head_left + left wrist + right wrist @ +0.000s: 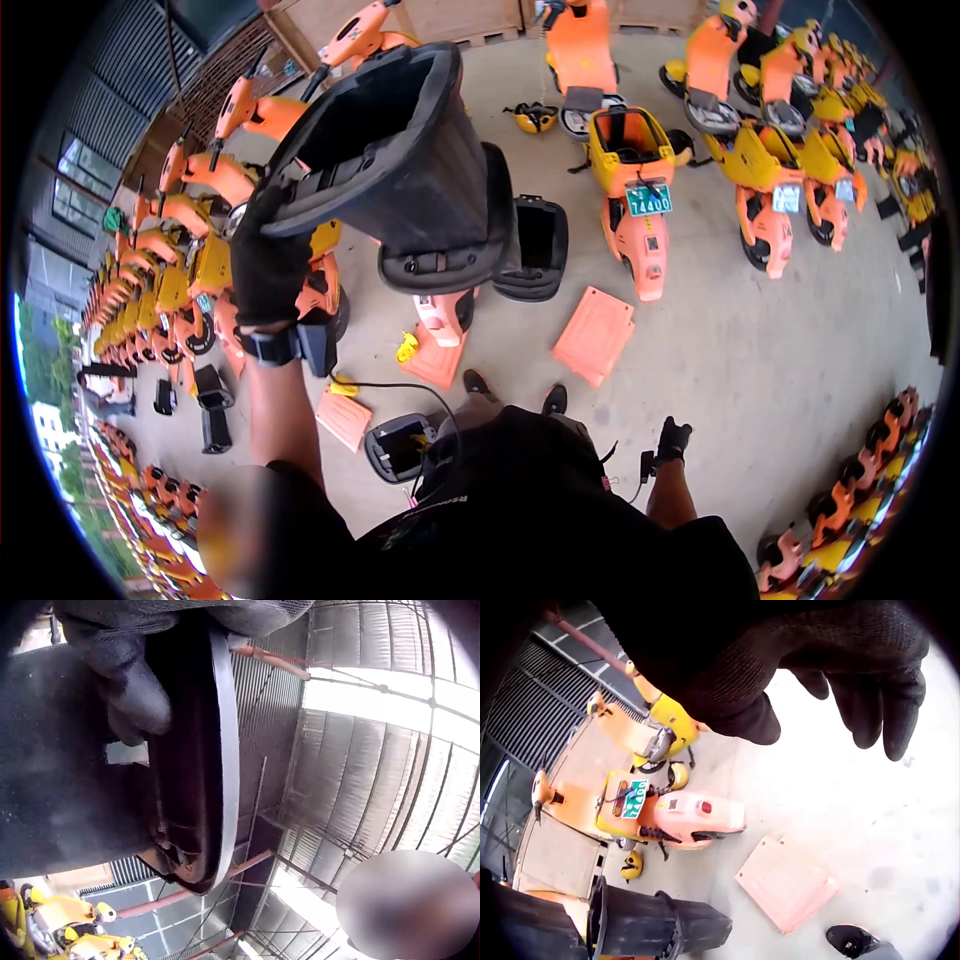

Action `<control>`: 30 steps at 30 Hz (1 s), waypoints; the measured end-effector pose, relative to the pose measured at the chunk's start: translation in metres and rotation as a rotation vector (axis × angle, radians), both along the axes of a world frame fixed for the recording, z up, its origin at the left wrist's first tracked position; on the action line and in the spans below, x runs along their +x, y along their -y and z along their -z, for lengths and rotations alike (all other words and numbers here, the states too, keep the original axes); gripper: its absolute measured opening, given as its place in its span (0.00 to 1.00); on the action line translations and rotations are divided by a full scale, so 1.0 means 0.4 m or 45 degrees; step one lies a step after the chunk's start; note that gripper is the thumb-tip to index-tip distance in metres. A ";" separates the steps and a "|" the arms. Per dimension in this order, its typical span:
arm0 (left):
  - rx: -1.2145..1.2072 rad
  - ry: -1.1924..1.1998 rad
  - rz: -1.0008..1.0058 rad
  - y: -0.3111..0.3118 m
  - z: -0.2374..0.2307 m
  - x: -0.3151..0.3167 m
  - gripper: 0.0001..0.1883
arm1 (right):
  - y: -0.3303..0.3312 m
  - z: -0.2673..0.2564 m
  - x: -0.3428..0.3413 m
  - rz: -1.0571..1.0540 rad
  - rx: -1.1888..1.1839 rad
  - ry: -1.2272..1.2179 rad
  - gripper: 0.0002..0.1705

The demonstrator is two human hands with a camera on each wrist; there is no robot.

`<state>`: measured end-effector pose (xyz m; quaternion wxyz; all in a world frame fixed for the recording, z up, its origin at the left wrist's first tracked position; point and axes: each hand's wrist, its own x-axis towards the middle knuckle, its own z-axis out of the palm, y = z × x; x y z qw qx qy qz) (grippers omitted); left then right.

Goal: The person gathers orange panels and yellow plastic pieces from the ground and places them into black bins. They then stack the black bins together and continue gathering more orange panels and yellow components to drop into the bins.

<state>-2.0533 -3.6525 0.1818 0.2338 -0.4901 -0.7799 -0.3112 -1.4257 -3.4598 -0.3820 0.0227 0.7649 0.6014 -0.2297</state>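
My gloved left hand (268,255) grips the rim of a large black plastic bin (425,195), held up in front of me with its hollow side facing up and back. Seen from the left wrist, curled fingers (142,697) hook over the bin's flanged edge (229,765). The right hand (675,440), also in a black glove, hangs low at my side. Its fingers (900,712) dangle loosely with nothing in them in the right wrist view. Behind the raised bin, a second black bin (540,250) lies on the floor.
Orange panels (595,335) lie on the concrete near my feet. An orange-yellow scooter (640,210) with a green plate stands ahead, and a yellow helmet (535,118) sits beyond it. Rows of scooters line both sides. Another black bin (395,448) is by my left leg.
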 end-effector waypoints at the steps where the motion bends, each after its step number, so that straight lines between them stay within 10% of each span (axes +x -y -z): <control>1: 0.157 0.219 0.091 -0.045 0.003 0.001 0.21 | 0.034 -0.041 -0.009 0.253 0.120 -0.036 0.17; 2: 0.335 0.563 0.280 -0.078 0.021 -0.023 0.20 | 0.063 -0.070 -0.013 0.505 0.244 -0.066 0.10; 3: 0.225 0.309 0.247 -0.107 0.016 -0.013 0.20 | 0.066 0.063 0.123 0.197 -0.172 -0.081 0.36; 8: 0.110 0.036 0.354 -0.223 0.036 -0.002 0.20 | 0.199 0.022 0.156 0.423 -0.133 -0.125 0.33; 12: 0.212 0.589 0.516 -0.286 0.100 -0.027 0.19 | 0.232 0.031 0.148 0.464 -0.214 -0.137 0.33; 19: -0.077 0.096 0.307 -0.310 0.142 -0.048 0.20 | 0.183 0.013 0.086 0.567 -0.291 -0.267 0.28; 21: -0.084 0.096 0.339 -0.317 0.144 -0.051 0.19 | 0.148 0.051 0.019 0.784 0.101 -0.613 0.30; 23: 0.003 -0.019 0.369 -0.322 0.133 -0.038 0.20 | 0.025 -0.186 -0.201 1.149 -0.226 -1.460 0.31; 26: 0.000 -0.083 0.371 -0.324 0.123 -0.006 0.20 | -0.152 -0.469 -0.569 0.528 -0.529 -1.902 0.17; 30: 0.034 0.191 0.357 -0.316 0.130 0.044 0.20 | -0.314 -0.564 -0.988 -0.215 -0.237 -2.019 0.36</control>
